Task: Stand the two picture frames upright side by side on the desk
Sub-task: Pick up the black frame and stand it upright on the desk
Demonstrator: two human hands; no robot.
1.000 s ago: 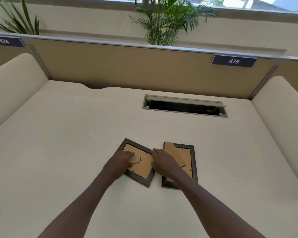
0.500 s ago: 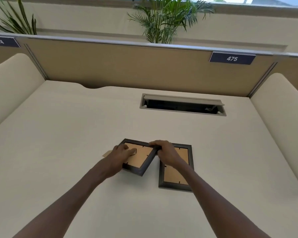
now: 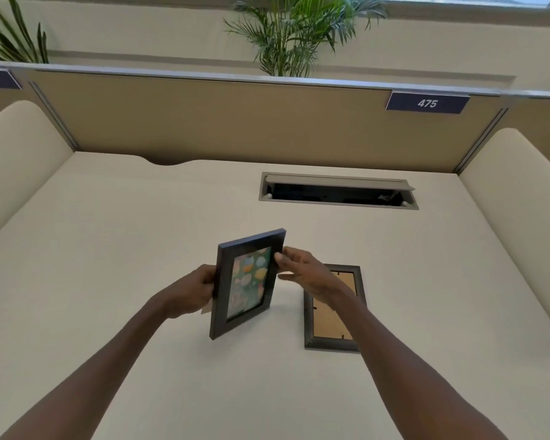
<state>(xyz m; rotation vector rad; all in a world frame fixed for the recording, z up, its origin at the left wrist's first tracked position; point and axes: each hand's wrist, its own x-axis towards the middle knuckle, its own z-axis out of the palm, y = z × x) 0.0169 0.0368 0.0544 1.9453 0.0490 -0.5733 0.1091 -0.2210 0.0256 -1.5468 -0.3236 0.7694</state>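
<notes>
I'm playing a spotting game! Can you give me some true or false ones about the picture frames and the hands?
1. Both hands hold one frame. True: the left hand and right hand grip the raised frame by its side edges.
2. The raised frame shows its cardboard back. False: its colourful picture faces the camera.
3. The second frame lies flat, back side up. True.
4. Both frames stand upright on the desk. False: one is held up, the other lies flat.
5. The sign on the divider reads 512. False: it reads 475.
</notes>
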